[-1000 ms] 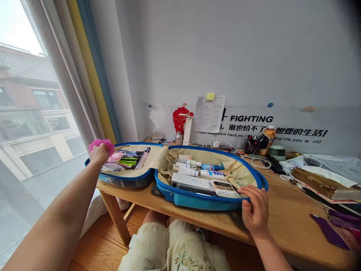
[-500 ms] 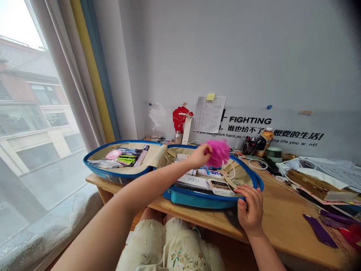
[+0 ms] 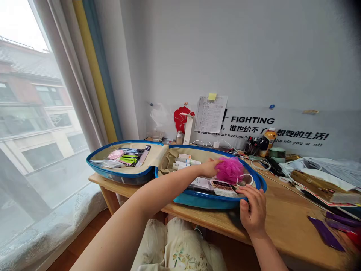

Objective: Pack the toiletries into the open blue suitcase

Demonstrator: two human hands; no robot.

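Note:
A small blue suitcase [image 3: 197, 198] lies open on the wooden desk [image 3: 284, 226], both halves lined in beige. My left hand [image 3: 209, 167] reaches across into the right half and holds a pink mesh bath sponge [image 3: 229, 170] down among white tubes and boxes [image 3: 187, 162]. My right hand [image 3: 254, 210] rests on the near right rim of that half, fingers curled over the edge. The left half [image 3: 124, 171] holds a pink pad and several dark packets.
Along the wall stand a bottle with an orange cap [image 3: 266, 137], a green jar [image 3: 278, 152], pens and cables. Papers and bags [image 3: 321, 177] pile up at the right. A window with curtains [image 3: 84, 75] fills the left. My lap in pale floral cloth [image 3: 180, 252] is under the desk.
My left hand has carried the pink sponge from the left half of the suitcase over to the right half and lowered it onto the contents. My right hand has stayed on the rim.

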